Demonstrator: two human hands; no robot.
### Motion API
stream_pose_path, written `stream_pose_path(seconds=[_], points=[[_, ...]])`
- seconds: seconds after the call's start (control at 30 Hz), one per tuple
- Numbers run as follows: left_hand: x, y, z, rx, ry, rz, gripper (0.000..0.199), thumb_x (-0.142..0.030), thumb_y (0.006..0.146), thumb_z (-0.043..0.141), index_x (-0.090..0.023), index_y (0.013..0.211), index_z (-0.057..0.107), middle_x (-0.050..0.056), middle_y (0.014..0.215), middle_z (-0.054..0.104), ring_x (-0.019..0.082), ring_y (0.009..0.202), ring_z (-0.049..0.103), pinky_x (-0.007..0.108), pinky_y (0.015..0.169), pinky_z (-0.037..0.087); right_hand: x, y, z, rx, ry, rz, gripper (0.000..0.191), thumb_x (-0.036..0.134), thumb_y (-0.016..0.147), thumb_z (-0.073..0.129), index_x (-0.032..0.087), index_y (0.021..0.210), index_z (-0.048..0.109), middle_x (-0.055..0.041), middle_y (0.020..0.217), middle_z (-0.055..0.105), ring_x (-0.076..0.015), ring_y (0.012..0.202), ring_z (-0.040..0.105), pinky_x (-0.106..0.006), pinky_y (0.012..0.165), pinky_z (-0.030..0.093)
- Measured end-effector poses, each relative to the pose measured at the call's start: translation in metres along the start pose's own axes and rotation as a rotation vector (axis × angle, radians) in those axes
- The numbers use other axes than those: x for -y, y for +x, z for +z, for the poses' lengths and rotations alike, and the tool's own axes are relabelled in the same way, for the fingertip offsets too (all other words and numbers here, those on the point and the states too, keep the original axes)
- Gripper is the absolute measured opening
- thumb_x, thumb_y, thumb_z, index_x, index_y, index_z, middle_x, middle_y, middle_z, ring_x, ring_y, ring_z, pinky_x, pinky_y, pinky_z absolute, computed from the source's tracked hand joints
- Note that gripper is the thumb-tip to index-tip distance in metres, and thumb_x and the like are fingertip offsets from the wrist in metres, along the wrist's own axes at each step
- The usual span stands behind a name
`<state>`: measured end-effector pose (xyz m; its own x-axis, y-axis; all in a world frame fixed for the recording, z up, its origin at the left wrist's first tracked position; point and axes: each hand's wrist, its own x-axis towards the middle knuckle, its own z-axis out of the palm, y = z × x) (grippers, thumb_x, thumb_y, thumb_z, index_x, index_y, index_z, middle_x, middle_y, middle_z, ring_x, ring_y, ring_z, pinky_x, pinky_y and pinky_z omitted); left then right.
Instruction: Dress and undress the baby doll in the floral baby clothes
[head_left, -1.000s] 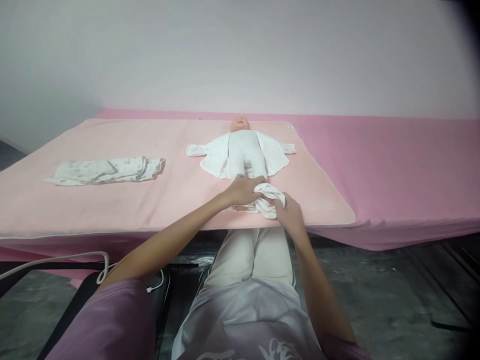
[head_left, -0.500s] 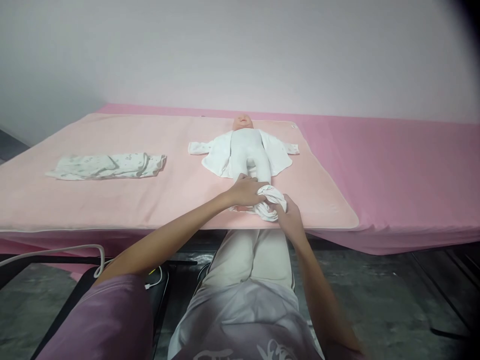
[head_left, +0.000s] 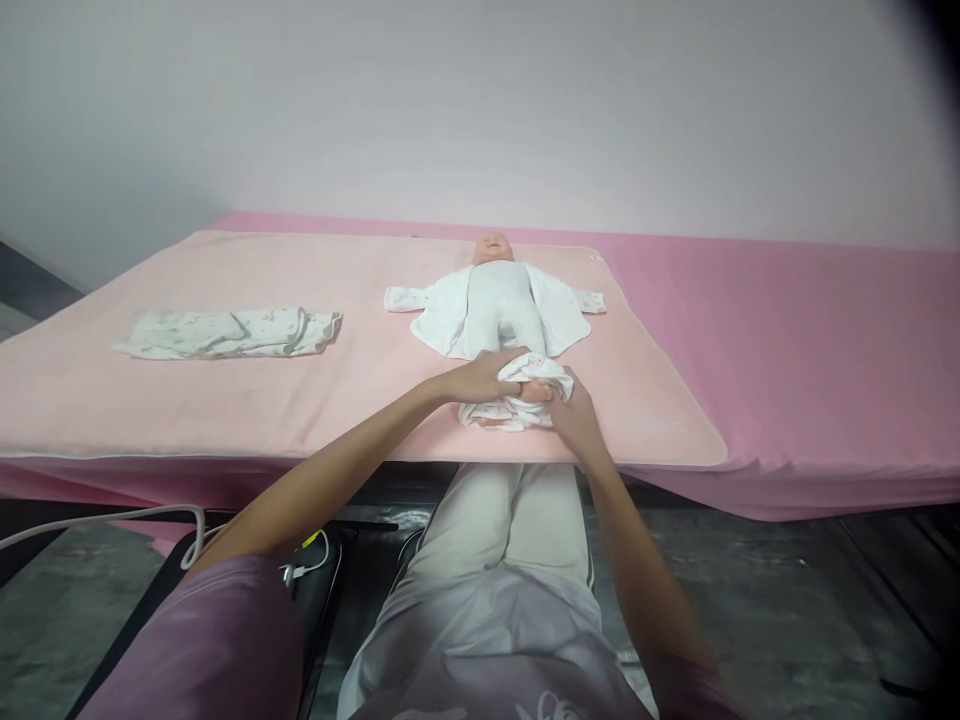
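A baby doll [head_left: 504,300] lies on its back with its head away from me, in an open white jacket [head_left: 442,318] with its sleeves spread. Bunched white baby trousers [head_left: 499,412] are around its feet. My left hand [head_left: 484,378] is closed on the left side of the bunched cloth. On the other side my right hand [head_left: 576,408] grips the cloth edge. Between the hands, one doll foot [head_left: 535,390] pokes out through the cloth. The other foot is mostly covered, and some fingertips are hidden in the folds.
A folded white printed cloth [head_left: 232,333] lies to the left on the peach mat [head_left: 360,420]. Under the mat is a pink sheet [head_left: 810,350], and a grey wall [head_left: 480,110] rises behind. A white cable [head_left: 150,512] hangs below the table edge at left.
The doll's foot now shows through the cloth ring, where before only bunched cloth showed. My left hand has shifted slightly left, and the cloth is pulled up around that foot.
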<state>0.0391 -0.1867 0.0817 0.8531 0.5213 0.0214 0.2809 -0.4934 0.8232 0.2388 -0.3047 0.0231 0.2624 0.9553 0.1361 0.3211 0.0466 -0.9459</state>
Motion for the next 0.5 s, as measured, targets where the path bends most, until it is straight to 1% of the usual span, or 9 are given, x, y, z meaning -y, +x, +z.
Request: stream_pose_path(seconds=[0.07, 0.1, 0.17, 0.27, 0.33, 0.4, 0.43, 0.47, 0.5], points=[[0.005, -0.001, -0.001, -0.044, -0.048, 0.067, 0.053, -0.036, 0.091, 0.071, -0.025, 0.141, 0.058, 0.009, 0.139, 0.066, 0.031, 0.130, 0.065, 0.040, 0.104, 0.052, 0.001, 0.005, -0.001, 0.070, 0.040, -0.011, 0.042, 0.035, 0.090, 0.066, 0.025, 0.130, 0.070, -0.0104, 0.123, 0.080, -0.0346, 0.115, 0.072, -0.049, 0.101, 0.059], [0.007, -0.002, -0.001, -0.066, -0.067, 0.097, 0.058, -0.035, 0.090, 0.072, -0.025, 0.144, 0.054, 0.010, 0.142, 0.064, 0.031, 0.131, 0.065, 0.040, 0.105, 0.053, 0.001, 0.006, -0.003, 0.100, 0.053, -0.015, 0.048, 0.035, 0.089, 0.068, 0.025, 0.136, 0.069, -0.0111, 0.129, 0.079, -0.0355, 0.120, 0.071, -0.050, 0.105, 0.059], [0.010, -0.006, -0.002, -0.089, -0.063, 0.127, 0.062, -0.033, 0.090, 0.072, -0.024, 0.147, 0.048, 0.010, 0.137, 0.065, 0.029, 0.124, 0.067, 0.040, 0.100, 0.055, 0.003, 0.009, -0.011, 0.137, 0.055, -0.020, 0.051, 0.037, 0.089, 0.071, 0.025, 0.139, 0.070, -0.0116, 0.136, 0.078, -0.0367, 0.128, 0.070, -0.051, 0.110, 0.057], [0.010, -0.015, -0.006, -0.084, 0.044, 0.131, 0.057, -0.036, 0.094, 0.070, -0.023, 0.145, 0.048, 0.009, 0.125, 0.069, 0.028, 0.110, 0.070, 0.040, 0.093, 0.054, 0.007, 0.015, -0.031, 0.250, 0.103, 0.016, 0.051, 0.049, 0.091, 0.076, 0.026, 0.137, 0.074, -0.0104, 0.139, 0.078, -0.0370, 0.133, 0.069, -0.052, 0.116, 0.055], [0.008, -0.022, -0.010, -0.099, 0.125, 0.121, 0.052, -0.044, 0.096, 0.072, -0.023, 0.141, 0.054, 0.010, 0.127, 0.071, 0.030, 0.113, 0.069, 0.042, 0.095, 0.053, 0.011, 0.023, -0.045, 0.395, 0.251, 0.103, 0.060, 0.064, 0.094, 0.073, 0.025, 0.138, 0.074, -0.0100, 0.142, 0.077, -0.0373, 0.135, 0.069, -0.051, 0.117, 0.054], [0.007, -0.028, -0.014, -0.149, 0.171, 0.093, 0.053, -0.051, 0.095, 0.076, -0.023, 0.137, 0.060, 0.011, 0.133, 0.071, 0.032, 0.120, 0.068, 0.043, 0.099, 0.052, 0.015, 0.035, -0.055, 0.556, 0.406, 0.234, 0.074, 0.082, 0.096, 0.059, 0.021, 0.135, 0.077, -0.0121, 0.140, 0.078, -0.0392, 0.136, 0.069, -0.051, 0.117, 0.055], [0.007, -0.030, -0.015, -0.177, 0.185, 0.074, 0.055, -0.054, 0.094, 0.077, -0.023, 0.136, 0.063, 0.011, 0.135, 0.071, 0.033, 0.122, 0.067, 0.043, 0.100, 0.051, 0.017, 0.042, -0.057, 0.616, 0.433, 0.299, 0.082, 0.088, 0.097, 0.050, 0.019, 0.129, 0.079, -0.0138, 0.135, 0.080, -0.0403, 0.134, 0.070, -0.051, 0.115, 0.056], [0.006, -0.030, -0.015, -0.196, 0.196, 0.056, 0.054, -0.056, 0.093, 0.078, -0.022, 0.133, 0.065, 0.011, 0.134, 0.072, 0.033, 0.122, 0.067, 0.044, 0.100, 0.051, 0.020, 0.050, -0.057, 0.645, 0.414, 0.353, 0.086, 0.092, 0.097, 0.046, 0.017, 0.122, 0.081, -0.0149, 0.128, 0.082, -0.0410, 0.130, 0.071, -0.051, 0.113, 0.057], [0.006, -0.029, -0.014, -0.202, 0.208, 0.043, 0.051, -0.057, 0.093, 0.078, -0.022, 0.129, 0.067, 0.010, 0.130, 0.073, 0.033, 0.119, 0.067, 0.044, 0.099, 0.050, 0.023, 0.058, -0.056, 0.632, 0.354, 0.389, 0.085, 0.093, 0.096, 0.047, 0.018, 0.114, 0.082, -0.0149, 0.121, 0.083, -0.0407, 0.126, 0.073, -0.049, 0.110, 0.058]])
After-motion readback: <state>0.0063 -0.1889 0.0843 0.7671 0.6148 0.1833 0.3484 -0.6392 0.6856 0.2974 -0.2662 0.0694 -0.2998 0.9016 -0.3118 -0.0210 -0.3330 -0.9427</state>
